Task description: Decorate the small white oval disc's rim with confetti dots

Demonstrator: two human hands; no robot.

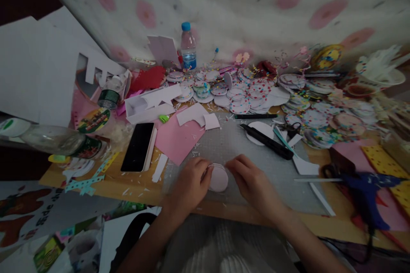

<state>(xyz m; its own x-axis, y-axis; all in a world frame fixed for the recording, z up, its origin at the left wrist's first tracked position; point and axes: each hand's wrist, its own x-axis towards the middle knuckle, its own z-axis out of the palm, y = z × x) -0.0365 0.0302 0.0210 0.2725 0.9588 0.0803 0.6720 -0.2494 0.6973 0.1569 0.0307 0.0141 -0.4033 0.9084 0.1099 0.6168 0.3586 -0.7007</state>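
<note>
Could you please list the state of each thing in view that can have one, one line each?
Left hand: gripping the pink disc's left edge.
Right hand: fingertips at the disc's right edge.
Pink disc: held between both hands over the grey mat.
Water bottle: upright, blue cap on.
Phone: flat, screen dark.
Black pen: lying capped on the mat.

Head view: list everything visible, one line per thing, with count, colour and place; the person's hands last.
round disc: one, pale pink, between both hands
mat: one, grey, table centre
phone: one, black, left of mat
paper sheet: one, pink, beside phone
water bottle: one, clear with blue cap, at back
decorated discs: many, white with coloured dots, back right
black pens: two, on mat, right
glue gun: one, blue, right edge
lying bottle: one, clear, left
left hand: touching the disc
right hand: touching the disc
</note>
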